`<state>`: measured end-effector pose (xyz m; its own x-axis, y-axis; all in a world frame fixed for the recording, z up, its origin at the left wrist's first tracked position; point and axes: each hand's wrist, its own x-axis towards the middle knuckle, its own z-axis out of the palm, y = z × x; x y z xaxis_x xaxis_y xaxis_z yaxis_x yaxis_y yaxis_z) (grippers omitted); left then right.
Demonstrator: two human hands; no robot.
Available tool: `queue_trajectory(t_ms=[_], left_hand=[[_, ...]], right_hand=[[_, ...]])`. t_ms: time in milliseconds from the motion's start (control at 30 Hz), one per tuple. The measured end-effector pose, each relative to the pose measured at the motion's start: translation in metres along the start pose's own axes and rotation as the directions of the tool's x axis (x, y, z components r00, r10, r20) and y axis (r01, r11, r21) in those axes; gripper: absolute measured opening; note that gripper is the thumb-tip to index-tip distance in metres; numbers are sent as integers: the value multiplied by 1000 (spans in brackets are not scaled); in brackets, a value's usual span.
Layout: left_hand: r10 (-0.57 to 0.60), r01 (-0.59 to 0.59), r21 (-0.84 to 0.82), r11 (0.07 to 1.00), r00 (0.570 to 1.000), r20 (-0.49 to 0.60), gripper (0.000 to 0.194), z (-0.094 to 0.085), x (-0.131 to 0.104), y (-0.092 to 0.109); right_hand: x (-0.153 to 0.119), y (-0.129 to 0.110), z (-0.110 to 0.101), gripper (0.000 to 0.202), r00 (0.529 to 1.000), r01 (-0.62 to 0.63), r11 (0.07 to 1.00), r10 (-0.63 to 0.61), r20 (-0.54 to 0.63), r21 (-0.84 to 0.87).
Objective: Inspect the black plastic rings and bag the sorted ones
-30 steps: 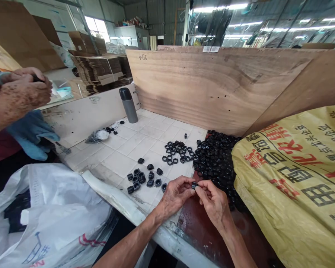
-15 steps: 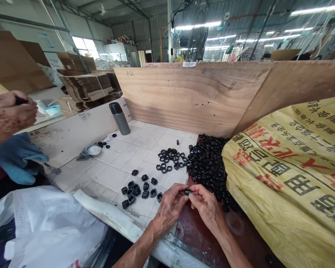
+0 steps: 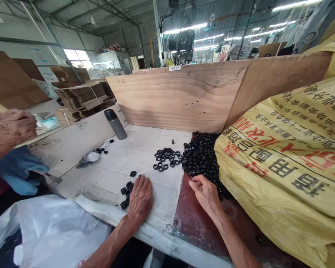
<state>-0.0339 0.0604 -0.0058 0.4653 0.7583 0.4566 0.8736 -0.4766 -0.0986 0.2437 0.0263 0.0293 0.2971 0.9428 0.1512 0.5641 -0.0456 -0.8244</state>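
Note:
My left hand point(image 3: 141, 197) lies palm down over a cluster of small black plastic caps point(image 3: 127, 189), its fingers stretched forward on the white tabletop. It hides part of the cluster, and whatever is beneath the palm cannot be seen. One loose black cap point(image 3: 133, 174) sits just beyond its fingers. Over the dark red board point(image 3: 188, 201), my right hand point(image 3: 206, 191) is held loosely bent, with thumb and forefinger a little apart and nothing visible between them. Close beyond it spreads a big heap of black rings point(image 3: 199, 154). Several separate black rings point(image 3: 167, 156) lie left of that heap.
A grey flask point(image 3: 116, 124) stands at the back left, near a small plastic bag point(image 3: 88, 159). Wooden boards point(image 3: 178, 96) wall the back. A yellow printed sack point(image 3: 281, 149) bulges on the right. Another person's hand point(image 3: 12, 128) is at the far left.
My hands have parted from the black piece they held together. The left has moved left onto the caps; the right stays near the heap, its fingers loosened. The view has shifted slightly.

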Motion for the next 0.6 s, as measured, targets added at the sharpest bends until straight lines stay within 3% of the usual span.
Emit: queue_trajectory(t_ms=[100, 200, 267, 367, 500, 600], left_hand=[[-41, 42, 21, 999, 998, -46, 36, 2, 8, -3], [-132, 123, -83, 989, 986, -103, 38, 12, 44, 12], [-250, 237, -155, 959, 965, -75, 47, 23, 74, 24], [-283, 281, -267, 922, 959, 32, 56, 38, 105, 39], [-169, 160, -427, 890, 985, 16, 41, 44, 96, 59], [-18, 22, -550, 835, 1000, 14, 47, 34, 73, 72]], right_hand=[[5, 4, -5, 28, 995, -92, 995, 90, -47, -36], [11, 10, -10, 32, 985, -125, 992, 121, -123, -22], [14, 12, -12, 36, 978, -139, 990, 137, -159, -2], [16, 12, -15, 39, 972, -157, 988, 157, -175, 15], [18, 11, -21, 35, 975, -156, 988, 153, -161, -5], [21, 14, -29, 27, 977, -161, 984, 147, -154, -81]])
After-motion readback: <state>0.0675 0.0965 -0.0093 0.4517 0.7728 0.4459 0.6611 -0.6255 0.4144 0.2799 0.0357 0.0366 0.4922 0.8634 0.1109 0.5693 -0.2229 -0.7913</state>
